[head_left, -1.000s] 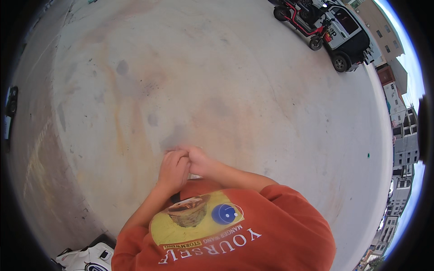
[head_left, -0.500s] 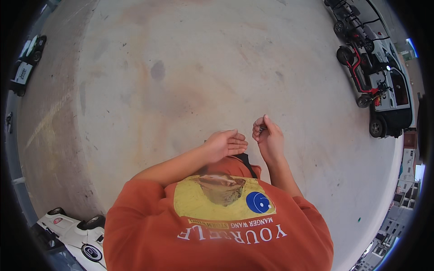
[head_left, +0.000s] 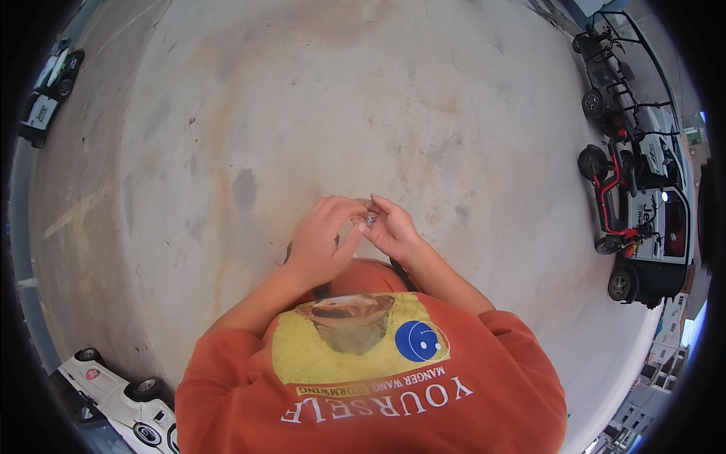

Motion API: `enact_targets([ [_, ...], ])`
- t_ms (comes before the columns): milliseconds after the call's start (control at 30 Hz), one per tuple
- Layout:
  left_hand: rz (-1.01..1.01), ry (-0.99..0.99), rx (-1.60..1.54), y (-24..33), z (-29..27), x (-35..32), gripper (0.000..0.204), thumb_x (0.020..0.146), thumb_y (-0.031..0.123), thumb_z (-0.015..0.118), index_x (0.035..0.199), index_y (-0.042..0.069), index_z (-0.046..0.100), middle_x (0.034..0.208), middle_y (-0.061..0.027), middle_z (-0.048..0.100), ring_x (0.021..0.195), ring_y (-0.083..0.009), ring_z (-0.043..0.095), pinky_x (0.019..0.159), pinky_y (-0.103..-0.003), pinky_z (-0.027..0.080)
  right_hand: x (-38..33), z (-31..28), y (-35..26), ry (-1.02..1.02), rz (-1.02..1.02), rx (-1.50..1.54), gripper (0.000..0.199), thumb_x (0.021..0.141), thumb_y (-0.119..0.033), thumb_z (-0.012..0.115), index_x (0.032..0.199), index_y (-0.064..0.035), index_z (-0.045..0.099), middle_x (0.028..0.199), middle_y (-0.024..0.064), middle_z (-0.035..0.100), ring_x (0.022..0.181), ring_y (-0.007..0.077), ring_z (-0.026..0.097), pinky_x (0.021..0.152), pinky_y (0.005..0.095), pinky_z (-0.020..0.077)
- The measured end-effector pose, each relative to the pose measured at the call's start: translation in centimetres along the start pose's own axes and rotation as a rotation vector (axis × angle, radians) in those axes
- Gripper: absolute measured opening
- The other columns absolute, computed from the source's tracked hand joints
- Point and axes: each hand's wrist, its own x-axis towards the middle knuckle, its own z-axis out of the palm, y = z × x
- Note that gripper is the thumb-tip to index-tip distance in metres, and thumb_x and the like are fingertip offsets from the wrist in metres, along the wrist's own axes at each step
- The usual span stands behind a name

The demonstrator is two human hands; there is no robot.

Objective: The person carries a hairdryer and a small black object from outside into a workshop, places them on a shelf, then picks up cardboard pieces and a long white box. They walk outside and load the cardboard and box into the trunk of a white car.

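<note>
In front of my belly my two hands meet. My right hand (head_left: 395, 229) is cupped, its fingers curled around small shiny metal pieces (head_left: 370, 220) whose exact kind is too small to make out. From the other side my left hand (head_left: 324, 233) reaches into it, thumb and fingertips bent together at the metal pieces. Whatever lies between the left fingertips is hidden. A dark strap shows beneath my hands, against my orange shirt (head_left: 461, 363).
Grey stained concrete floor (head_left: 318, 98) spreads ahead. On the right stand a red and black scooter (head_left: 605, 198), a white and black toy-like car (head_left: 658, 242) and a black-framed vehicle (head_left: 605, 83). White small cars stand at lower left (head_left: 125, 397) and far left (head_left: 44, 110).
My left hand has come up to my right hand, and its fingers now touch the right hand's fingers. The right hand has shifted left. The view has turned slightly.
</note>
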Motion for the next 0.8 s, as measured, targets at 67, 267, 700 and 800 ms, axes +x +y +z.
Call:
enact_targets([
  [67, 0.11, 0.053, 0.197, -3.0, 1.2, 6.5, 0.024, 0.081, 0.011, 0.056, 0.103, 0.002, 0.059, 0.11, -0.0117, 0.057, 0.096, -0.0302, 0.055, 0.086, -0.036, 0.043, 5.1, 2.3, -4.5, -0.051, 0.054, 0.038, 0.031, 0.095, -0.032, 0.039, 0.104, -0.0045, 0.053, 0.101, 0.01, 0.056, 0.094, 0.021, 0.054, 0.08, 0.0345, 0.0476],
  [267, 0.176, -0.099, 0.33, -15.8, 4.5, 23.5, 0.033, 0.074, 0.012, 0.062, 0.107, 0.006, 0.061, 0.117, -0.0072, 0.057, 0.1, -0.0256, 0.058, 0.089, -0.038, 0.046, 15.9, 4.7, -20.2, -0.105, 0.165, 0.128, 0.057, 0.095, -0.052, 0.025, 0.115, -0.004, 0.048, 0.115, 0.0111, 0.053, 0.108, 0.0237, 0.051, 0.095, 0.0381, 0.04],
  [700, 0.485, -0.246, 0.14, -26.6, 7.3, 68.0, 0.026, 0.063, 0.012, 0.063, 0.088, 0.012, 0.067, 0.09, 0.0026, 0.064, 0.082, -0.016, 0.06, 0.068, -0.029, 0.051, 33.7, 5.3, -57.3, -0.086, 0.03, 0.241, 0.074, 0.094, -0.055, 0.022, 0.128, 0.0089, 0.038, 0.124, 0.0164, 0.049, 0.116, 0.026, 0.048, 0.1, 0.0394, 0.0371],
  [800, 0.421, -0.225, 0.196, -30.8, 7.5, 78.2, 0.026, 0.062, 0.012, 0.062, 0.088, 0.013, 0.067, 0.09, 0.0037, 0.064, 0.08, -0.0156, 0.06, 0.065, -0.028, 0.051, 41.5, 6.2, -67.1, -0.087, 0.129, 0.191, 0.073, 0.094, -0.053, 0.021, 0.128, 0.0092, 0.038, 0.121, 0.0171, 0.052, 0.114, 0.0259, 0.049, 0.099, 0.0393, 0.0373],
])
